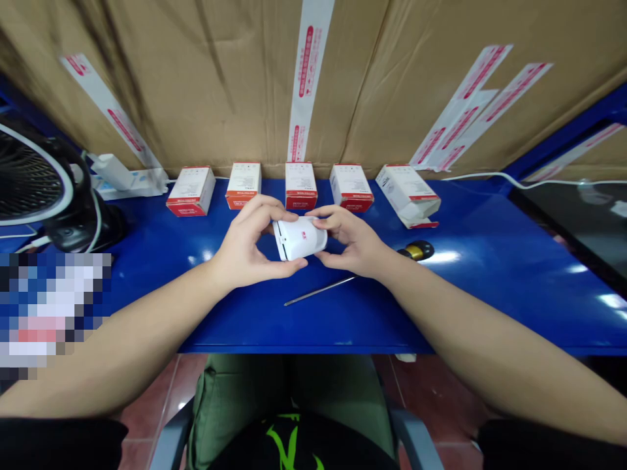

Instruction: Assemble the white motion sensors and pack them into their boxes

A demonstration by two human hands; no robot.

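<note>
A small white plastic detector (300,237) with a red mark on its face is held above the blue table, between my two hands. My left hand (257,245) grips its left end, where dark slots show, with the thumb below and fingers above. My right hand (347,241) holds the rounded right end between thumb and fingers. Under my right wrist lies a screwdriver (321,289). Its metal shaft points left, and its black and yellow handle shows beyond the forearm.
Several red and white boxes stand along the back of the blue table (235,326); the rightmost box (409,196) has its front flap open. At left are a black fan (34,176) and a power strip (132,185). A taped cardboard wall (245,85) rises behind.
</note>
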